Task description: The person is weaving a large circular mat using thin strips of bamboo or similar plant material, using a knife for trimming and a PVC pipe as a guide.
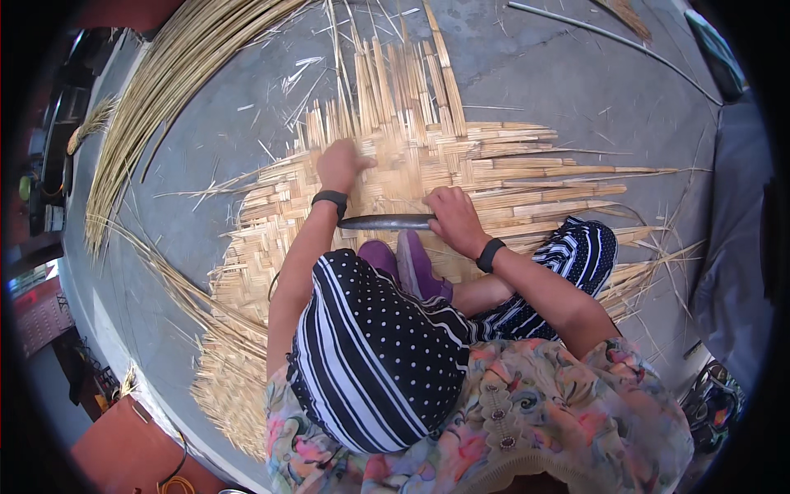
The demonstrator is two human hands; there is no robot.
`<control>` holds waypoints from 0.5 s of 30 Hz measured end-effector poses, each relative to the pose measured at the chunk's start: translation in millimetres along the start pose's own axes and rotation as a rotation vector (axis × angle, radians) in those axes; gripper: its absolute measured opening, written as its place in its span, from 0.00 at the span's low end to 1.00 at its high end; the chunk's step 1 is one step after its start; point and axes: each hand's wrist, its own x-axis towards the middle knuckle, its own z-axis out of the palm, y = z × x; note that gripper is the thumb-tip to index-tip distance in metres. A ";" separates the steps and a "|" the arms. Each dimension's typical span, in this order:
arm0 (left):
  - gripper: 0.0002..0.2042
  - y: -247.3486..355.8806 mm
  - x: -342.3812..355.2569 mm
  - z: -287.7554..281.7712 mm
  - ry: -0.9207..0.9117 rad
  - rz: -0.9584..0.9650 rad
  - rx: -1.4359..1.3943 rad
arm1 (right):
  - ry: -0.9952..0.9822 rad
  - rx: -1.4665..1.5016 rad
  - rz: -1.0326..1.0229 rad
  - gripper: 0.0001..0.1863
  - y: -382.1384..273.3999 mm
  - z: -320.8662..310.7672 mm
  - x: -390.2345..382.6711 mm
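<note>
A partly woven mat [271,216] of flat, straw-coloured reed strips lies on the floor under my hands and feet. My right hand [457,219] grips the right end of a narrow, dark, metal-looking bar [385,222], which lies crosswise just ahead of my shoes. Over the weave farther forward and to the left, my left hand [339,166] has its fingers curled downward and its thumb pointing right; what they hold is hidden. Close by, some strips are smeared by motion. Unwoven strips [527,169] spread out to the right, and others [395,82] stick out at the far side.
A large bundle of long reeds [136,140] curves along the left. A thin pole [609,48] and a brush-like bundle [629,18] lie at the far right. Purple shoes [420,267] rest on the mat. Grey cloth [732,239] hangs at the right edge.
</note>
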 end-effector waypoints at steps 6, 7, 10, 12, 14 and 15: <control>0.19 -3.8 50.5 7.0 0.109 -0.087 -0.504 | -0.045 0.009 0.023 0.29 -3.9 -2.8 -2.4; 0.18 -4.8 63.2 9.0 0.148 -0.090 -0.447 | -0.043 0.032 0.019 0.28 -3.3 -4.2 -1.4; 0.18 -7.8 94.9 9.5 0.236 -0.045 -0.308 | -0.027 0.037 -0.031 0.27 -0.7 -8.5 3.7; 0.16 -7.1 109.0 3.0 0.110 -0.067 -0.245 | -0.090 0.049 -0.010 0.26 1.2 -10.2 6.7; 0.15 -8.0 113.9 -9.5 -0.006 -0.108 -0.385 | -0.063 0.064 -0.040 0.25 2.3 -9.7 7.7; 0.14 -8.2 112.8 -15.7 -0.185 -0.157 -0.536 | -0.069 0.058 -0.022 0.25 2.3 -8.7 7.6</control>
